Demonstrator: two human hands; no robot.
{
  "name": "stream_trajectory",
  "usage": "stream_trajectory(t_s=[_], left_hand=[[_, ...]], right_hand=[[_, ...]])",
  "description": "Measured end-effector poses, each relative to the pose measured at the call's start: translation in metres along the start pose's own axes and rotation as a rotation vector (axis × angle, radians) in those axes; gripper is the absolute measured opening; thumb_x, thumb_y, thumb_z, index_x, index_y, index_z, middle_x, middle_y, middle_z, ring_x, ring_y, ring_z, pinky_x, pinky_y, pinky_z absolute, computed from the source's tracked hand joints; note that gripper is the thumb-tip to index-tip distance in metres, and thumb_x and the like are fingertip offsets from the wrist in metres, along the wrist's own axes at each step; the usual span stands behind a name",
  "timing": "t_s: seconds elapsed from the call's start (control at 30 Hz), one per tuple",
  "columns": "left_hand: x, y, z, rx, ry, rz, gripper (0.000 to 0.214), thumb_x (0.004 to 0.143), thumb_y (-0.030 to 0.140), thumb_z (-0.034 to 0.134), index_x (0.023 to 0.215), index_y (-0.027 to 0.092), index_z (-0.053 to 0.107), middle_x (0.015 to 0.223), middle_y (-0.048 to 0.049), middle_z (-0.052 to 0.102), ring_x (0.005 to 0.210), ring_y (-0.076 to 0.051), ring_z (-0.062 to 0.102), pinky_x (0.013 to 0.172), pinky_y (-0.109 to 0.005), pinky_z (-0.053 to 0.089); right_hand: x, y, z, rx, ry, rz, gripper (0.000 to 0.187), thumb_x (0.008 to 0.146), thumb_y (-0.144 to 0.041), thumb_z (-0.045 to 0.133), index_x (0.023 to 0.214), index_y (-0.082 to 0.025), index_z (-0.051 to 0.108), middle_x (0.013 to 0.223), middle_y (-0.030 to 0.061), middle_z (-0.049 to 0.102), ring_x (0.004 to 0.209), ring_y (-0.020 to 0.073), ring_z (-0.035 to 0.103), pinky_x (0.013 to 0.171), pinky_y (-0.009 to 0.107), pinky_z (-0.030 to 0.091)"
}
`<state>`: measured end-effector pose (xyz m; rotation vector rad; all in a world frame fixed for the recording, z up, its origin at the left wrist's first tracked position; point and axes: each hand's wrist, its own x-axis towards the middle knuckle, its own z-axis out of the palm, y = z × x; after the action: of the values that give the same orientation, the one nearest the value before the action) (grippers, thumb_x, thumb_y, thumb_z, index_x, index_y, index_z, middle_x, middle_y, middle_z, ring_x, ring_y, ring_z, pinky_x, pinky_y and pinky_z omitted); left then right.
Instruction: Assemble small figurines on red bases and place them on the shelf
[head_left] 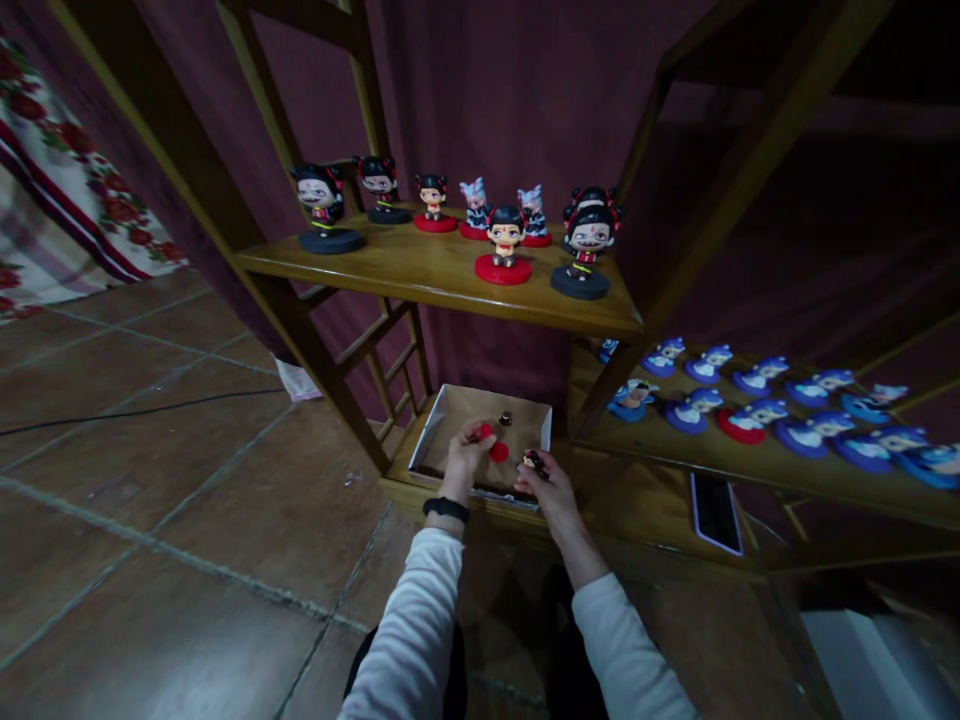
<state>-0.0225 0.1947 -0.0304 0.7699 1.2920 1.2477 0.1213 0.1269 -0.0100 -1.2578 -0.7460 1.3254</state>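
My left hand (pixel 463 452) reaches into an open cardboard box (pixel 450 415) on the low shelf and is closed on a small red piece. A red round base (pixel 499 452) shows just right of its fingers. My right hand (pixel 546 478) hovers at the box's near right corner, closed on a small dark-haired figurine (pixel 534 461). Another small dark piece (pixel 506 418) lies on the box floor further back.
The wooden shelf (pixel 420 268) above carries several figurines on red and black bases. A lower shelf (pixel 750 455) at right holds several blue figures lying down. A phone (pixel 715 512) lies on the bottom board. Tiled floor spreads to the left.
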Motion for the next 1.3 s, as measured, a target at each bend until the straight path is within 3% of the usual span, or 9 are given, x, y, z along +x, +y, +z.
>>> stream_trajectory(t_s=[0.07,0.13,0.27,0.4,0.6,0.73,0.97,1.3], left_hand=[[-0.013,0.01,-0.003,-0.388,-0.141,-0.168,0.024,0.07,0.013,0.067,0.093,0.014,0.062,0.092,-0.0081,0.066,0.093,-0.019,0.062,0.086,-0.034,0.047],[-0.031,0.017,-0.006,-0.645,-0.213,-0.25,0.019,0.075,0.013,0.063,0.094,0.014,0.061,0.097,-0.0095,0.067,0.095,-0.018,0.062,0.083,-0.032,0.05],[-0.07,0.024,-0.01,-0.806,-0.247,-0.308,0.017,0.081,0.014,0.057,0.097,0.012,0.06,0.103,-0.0122,0.065,0.101,-0.02,0.061,0.08,-0.028,0.053],[-0.102,0.021,-0.014,-0.799,-0.279,-0.359,0.016,0.081,0.019,0.058,0.095,0.011,0.061,0.102,-0.0127,0.066,0.099,-0.019,0.062,0.076,-0.024,0.053],[-0.134,0.008,-0.011,-0.695,-0.202,-0.345,0.009,0.075,0.011,0.064,0.083,0.012,0.061,0.084,-0.0067,0.069,0.078,-0.014,0.066,0.076,-0.026,0.054],[-0.143,0.007,-0.008,-0.641,-0.224,-0.322,0.016,0.07,0.009,0.068,0.085,0.012,0.062,0.082,-0.0054,0.069,0.072,-0.012,0.066,0.075,-0.026,0.053],[-0.16,-0.003,-0.008,-0.568,-0.204,-0.337,0.018,0.067,0.016,0.072,0.083,0.013,0.063,0.078,-0.0029,0.069,0.067,-0.009,0.065,0.073,-0.022,0.052],[-0.166,-0.007,-0.004,-0.529,-0.142,-0.328,0.021,0.067,0.025,0.073,0.08,0.013,0.061,0.072,-0.0037,0.068,0.062,-0.01,0.064,0.064,-0.02,0.052]], right_hand=[[0.0,0.001,0.0,0.04,0.003,-0.001,0.044,0.054,-0.036,0.075,0.092,-0.021,0.06,0.07,-0.0031,0.06,0.057,0.0115,0.059,0.058,0.03,0.057],[-0.002,0.002,0.0,0.079,-0.011,-0.011,0.044,0.054,-0.036,0.075,0.092,-0.02,0.06,0.072,-0.0028,0.06,0.059,0.0118,0.06,0.062,0.032,0.057],[-0.014,-0.001,-0.004,0.109,-0.031,-0.051,0.042,0.055,-0.035,0.075,0.091,-0.02,0.06,0.073,-0.0026,0.061,0.06,0.0116,0.06,0.065,0.033,0.057],[-0.035,-0.005,-0.01,0.137,-0.021,-0.084,0.037,0.057,-0.034,0.075,0.088,-0.02,0.062,0.074,-0.002,0.062,0.062,0.0112,0.06,0.064,0.03,0.056],[-0.063,-0.006,-0.013,0.269,-0.081,-0.051,0.031,0.058,-0.032,0.076,0.084,-0.02,0.063,0.084,0.0005,0.065,0.075,0.0132,0.062,0.077,0.032,0.054],[-0.075,-0.006,-0.011,0.234,-0.104,-0.075,0.032,0.06,-0.033,0.074,0.087,-0.02,0.063,0.088,0.0011,0.065,0.078,0.0141,0.063,0.08,0.033,0.053],[-0.083,0.001,-0.015,-0.022,-0.064,-0.187,0.034,0.063,-0.039,0.069,0.09,-0.019,0.062,0.084,0.0011,0.064,0.078,0.0147,0.06,0.076,0.032,0.052],[-0.089,0.006,-0.022,-0.05,-0.094,-0.173,0.036,0.061,-0.038,0.07,0.091,-0.019,0.061,0.085,0.0005,0.065,0.077,0.0141,0.06,0.073,0.03,0.051]])
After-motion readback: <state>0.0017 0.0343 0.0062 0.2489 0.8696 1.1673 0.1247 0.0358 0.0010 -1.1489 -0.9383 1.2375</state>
